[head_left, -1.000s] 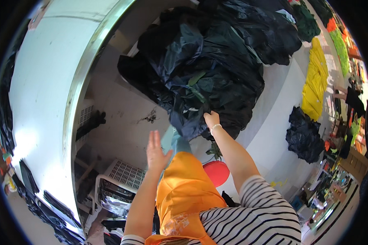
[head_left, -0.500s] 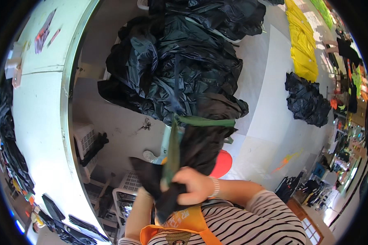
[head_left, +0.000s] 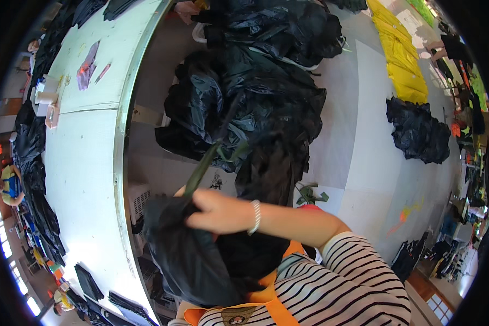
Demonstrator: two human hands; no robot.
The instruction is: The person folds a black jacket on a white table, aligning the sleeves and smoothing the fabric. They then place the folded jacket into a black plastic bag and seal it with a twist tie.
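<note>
The right hand (head_left: pixel 220 212) gripped one black cloth (head_left: pixel 185 252), bunched before one orange apron (head_left: pixel 281 313), one green strip (head_left: pixel 202 167) rising beside the fingers; the left hand's grip could not be told. Beyond lay two dark heaps (head_left: pixel 288 103) and one yellow sheet (head_left: pixel 399 60).

So it's a big floppy piece of black cloth (head_left: pixel 187 250), thin with a soft sheen, and nowhere near flat. One end is gathered into a puffy, rounded bunch, held up just off the worktop (head_left: pixel 87 174)'s right-hand long edge. The rest sags in loose dark folds toward the heap of similar black stuff, can't tell where one stops. There's also a narrow dark olive-green strip (head_left: pixel 202 169), slanting up and right from the bunch, a bit blurry.
</note>
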